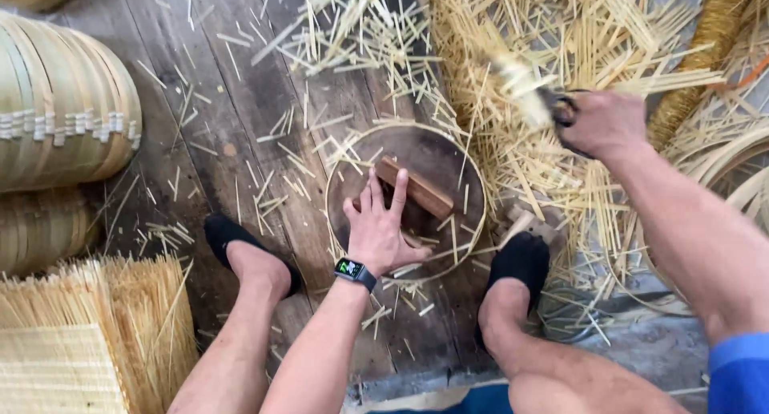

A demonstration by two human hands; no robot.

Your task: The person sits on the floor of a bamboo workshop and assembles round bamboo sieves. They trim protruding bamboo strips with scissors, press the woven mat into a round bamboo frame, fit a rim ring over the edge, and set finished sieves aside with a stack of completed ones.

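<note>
My left hand (pixel 376 226) lies flat, fingers spread, on the round bamboo-rimmed tray (pixel 473 173) on the plank floor, fingertips touching a wooden block (pixel 420 189). My right hand (pixel 605 124) is clenched around blurred bamboo sticks (pixel 517 81) above the straw pile.

Pale, matt bamboo slivers (pixel 553 53) litter dark, weathered, rough-grained wooden floorboards (pixel 248 85), where a thin light bamboo hoop (pixel 332 173) rings a smooth brown wooden block (pixel 416 188), with stacked pale bamboo rings (pixel 64 101) at far left.
</note>
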